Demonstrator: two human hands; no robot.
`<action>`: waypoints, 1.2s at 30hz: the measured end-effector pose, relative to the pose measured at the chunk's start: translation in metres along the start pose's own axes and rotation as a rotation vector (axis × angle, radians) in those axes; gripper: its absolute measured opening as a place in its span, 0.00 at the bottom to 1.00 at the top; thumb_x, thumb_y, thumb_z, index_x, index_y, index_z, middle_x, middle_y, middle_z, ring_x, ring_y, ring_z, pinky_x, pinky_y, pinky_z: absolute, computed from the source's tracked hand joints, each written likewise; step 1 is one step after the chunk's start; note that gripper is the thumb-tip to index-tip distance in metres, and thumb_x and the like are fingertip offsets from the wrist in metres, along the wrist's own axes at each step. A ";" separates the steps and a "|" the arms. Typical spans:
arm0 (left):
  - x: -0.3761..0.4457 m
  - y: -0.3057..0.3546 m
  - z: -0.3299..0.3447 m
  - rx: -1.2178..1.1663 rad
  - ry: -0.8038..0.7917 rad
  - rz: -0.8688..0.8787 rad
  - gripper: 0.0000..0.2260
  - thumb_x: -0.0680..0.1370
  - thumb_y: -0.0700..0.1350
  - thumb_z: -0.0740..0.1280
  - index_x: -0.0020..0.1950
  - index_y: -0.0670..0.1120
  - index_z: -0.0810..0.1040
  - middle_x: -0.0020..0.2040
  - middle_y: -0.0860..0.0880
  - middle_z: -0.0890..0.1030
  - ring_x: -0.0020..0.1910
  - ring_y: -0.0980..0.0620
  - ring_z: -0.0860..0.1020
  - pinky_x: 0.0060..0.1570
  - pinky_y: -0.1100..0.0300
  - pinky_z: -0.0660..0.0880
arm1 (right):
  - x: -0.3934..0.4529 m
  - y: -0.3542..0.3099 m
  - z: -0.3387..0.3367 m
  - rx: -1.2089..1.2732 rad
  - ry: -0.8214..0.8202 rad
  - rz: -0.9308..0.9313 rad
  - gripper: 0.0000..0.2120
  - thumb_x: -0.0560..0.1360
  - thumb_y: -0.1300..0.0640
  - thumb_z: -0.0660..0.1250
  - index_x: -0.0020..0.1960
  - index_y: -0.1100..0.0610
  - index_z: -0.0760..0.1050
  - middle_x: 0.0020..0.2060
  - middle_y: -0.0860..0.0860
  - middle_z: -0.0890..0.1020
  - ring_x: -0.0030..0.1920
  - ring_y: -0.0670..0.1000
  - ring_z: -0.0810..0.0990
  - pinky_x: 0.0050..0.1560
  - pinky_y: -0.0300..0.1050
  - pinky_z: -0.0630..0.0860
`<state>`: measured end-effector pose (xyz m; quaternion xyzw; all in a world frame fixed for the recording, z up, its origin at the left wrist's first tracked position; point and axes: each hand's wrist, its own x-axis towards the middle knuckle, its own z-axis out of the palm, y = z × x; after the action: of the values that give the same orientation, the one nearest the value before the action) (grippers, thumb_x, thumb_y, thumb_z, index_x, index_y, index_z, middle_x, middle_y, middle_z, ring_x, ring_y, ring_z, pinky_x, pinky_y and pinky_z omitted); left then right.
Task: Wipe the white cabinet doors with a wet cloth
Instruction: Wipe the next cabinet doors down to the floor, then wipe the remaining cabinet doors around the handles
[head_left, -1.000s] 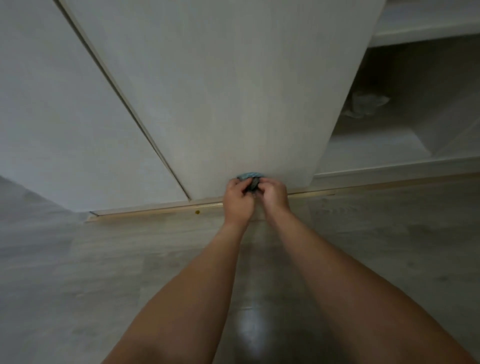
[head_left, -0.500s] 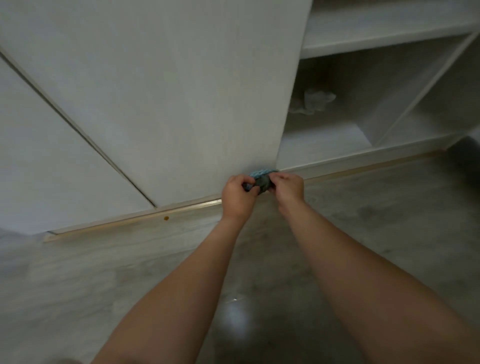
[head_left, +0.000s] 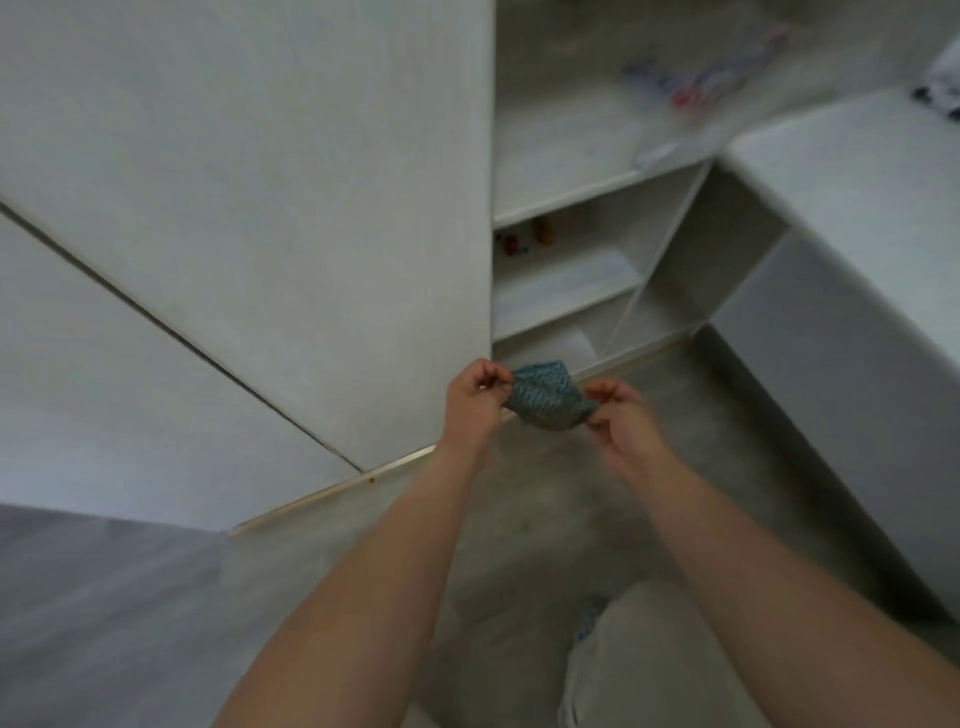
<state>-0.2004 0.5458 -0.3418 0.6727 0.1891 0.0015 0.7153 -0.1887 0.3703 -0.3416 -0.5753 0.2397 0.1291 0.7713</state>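
A small blue-green patterned cloth (head_left: 545, 397) hangs stretched between my two hands, in front of the lower right corner of the white cabinet door (head_left: 291, 208). My left hand (head_left: 475, 400) pinches the cloth's left edge. My right hand (head_left: 618, 415) pinches its right edge. A second white door (head_left: 104, 374) lies to the left, past a dark gap. The cloth is off the door surface.
Open white shelves (head_left: 566, 291) stand right of the door, with small red and brown items (head_left: 524, 236) on one and blurred items higher up. A white counter (head_left: 857, 208) juts out at right. Grey floor (head_left: 519, 519) lies below, my trouser leg (head_left: 639, 660) at bottom.
My hands have moved apart and lifted off the door's bottom edge, spreading the bunched cloth open. The view has swung right and up, showing more shelves and the counter.
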 end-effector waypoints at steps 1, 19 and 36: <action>-0.014 0.035 0.005 0.009 -0.023 0.021 0.15 0.70 0.28 0.64 0.37 0.48 0.77 0.32 0.55 0.77 0.39 0.50 0.74 0.42 0.55 0.71 | -0.026 -0.025 0.002 -0.005 -0.006 -0.018 0.21 0.64 0.82 0.50 0.41 0.63 0.73 0.39 0.57 0.77 0.41 0.54 0.75 0.40 0.41 0.72; -0.158 0.374 0.060 0.036 -0.117 0.107 0.12 0.78 0.32 0.57 0.47 0.46 0.76 0.39 0.46 0.79 0.39 0.48 0.79 0.43 0.52 0.80 | -0.252 -0.305 0.067 0.452 -0.016 -0.047 0.17 0.80 0.62 0.53 0.63 0.67 0.72 0.55 0.66 0.80 0.51 0.63 0.81 0.50 0.56 0.79; -0.124 0.494 0.207 0.077 -0.209 0.054 0.15 0.82 0.51 0.65 0.61 0.41 0.80 0.53 0.43 0.84 0.48 0.50 0.83 0.48 0.58 0.80 | -0.198 -0.490 -0.007 0.018 -0.356 -0.309 0.21 0.82 0.56 0.60 0.74 0.46 0.62 0.59 0.51 0.77 0.57 0.54 0.80 0.48 0.51 0.81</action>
<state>-0.1345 0.3617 0.1715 0.7010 0.0949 -0.0566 0.7045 -0.1258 0.2293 0.1640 -0.5662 0.0104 0.1068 0.8172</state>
